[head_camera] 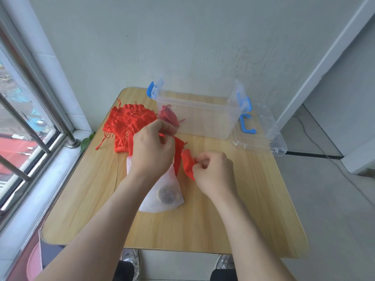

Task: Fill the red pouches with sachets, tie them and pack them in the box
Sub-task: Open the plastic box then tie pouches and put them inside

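- Standing below the near table edge, two shoes show on the floor.
- The wooden table carries everything else; both bare forearms reach across it from the near side.
- A white mesh bag lies on the table between the forearms. A dark round patch shows through the mesh, and the left wrist hides the bag's far end.
- The right hand has its fingers curled in, thumb and forefinger pinching the right edge of a red pouch.
- This red pouch is just above the table, beyond the mesh bag and between the two hands.
- The left hand is knuckles-up with fingers curled, gripping red fabric at the pouch's upper left. Exactly what its fingertips pinch cannot be told.
- A pile of flat red pouches with loose cords lies just past the left hand, near the window.
- The clear box with blue latches stands open at the far edge, holding one tied pouch in its left end.
- The clear lid lies beside the box, on its right.
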Available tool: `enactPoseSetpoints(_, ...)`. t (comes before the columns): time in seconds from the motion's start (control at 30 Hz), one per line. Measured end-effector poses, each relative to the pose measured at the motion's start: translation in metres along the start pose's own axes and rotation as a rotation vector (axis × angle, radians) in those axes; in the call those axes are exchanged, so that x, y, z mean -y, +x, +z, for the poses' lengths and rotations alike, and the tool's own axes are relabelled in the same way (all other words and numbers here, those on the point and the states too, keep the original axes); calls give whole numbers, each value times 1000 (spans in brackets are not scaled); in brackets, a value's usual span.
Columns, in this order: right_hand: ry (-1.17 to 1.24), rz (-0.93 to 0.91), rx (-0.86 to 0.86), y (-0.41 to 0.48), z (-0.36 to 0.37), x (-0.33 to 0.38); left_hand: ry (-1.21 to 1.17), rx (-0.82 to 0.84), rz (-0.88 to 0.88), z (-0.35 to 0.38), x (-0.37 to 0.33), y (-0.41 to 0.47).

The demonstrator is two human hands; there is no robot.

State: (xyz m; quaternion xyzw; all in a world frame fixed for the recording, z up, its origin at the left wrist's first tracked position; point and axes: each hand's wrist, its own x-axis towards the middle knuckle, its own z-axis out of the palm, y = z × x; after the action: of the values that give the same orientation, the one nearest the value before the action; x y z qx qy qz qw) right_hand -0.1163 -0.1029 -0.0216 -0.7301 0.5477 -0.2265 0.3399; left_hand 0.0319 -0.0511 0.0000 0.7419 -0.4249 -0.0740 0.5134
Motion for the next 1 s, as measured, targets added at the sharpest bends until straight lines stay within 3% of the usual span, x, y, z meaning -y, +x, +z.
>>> enactPoseSetpoints(0.2, 372, -24, -76, -12, -12, 6, -53, 84, -112, -4, -5, -24)
enactPoseSetpoints(0.33, 608, -42, -39, -24, -19, 7, -369, 260, -367, -15, -30, -43)
enactPoseSetpoints(0.43, 667, -39, 7, -37, -24, 5, -531, 353, -402, -23, -47, -56)
enactPoseSetpoints(0.57, 709, -31, 17, -54, -25, 3, -602, 289, -327, -25, -47, -67)
enactPoseSetpoints(0.77, 805, 51, 16, -69, -35, 14, -672, 200, -447, -26, -40, -84)
enactPoseSetpoints(0.9, 646, -88, 63, -73, -28, 14, -635, 98, -466, -18, -38, -81)
enactPoseSetpoints(1.0, 493, -178, -70, -63, -23, 6, -619, 31, -464, -13, -37, -74)
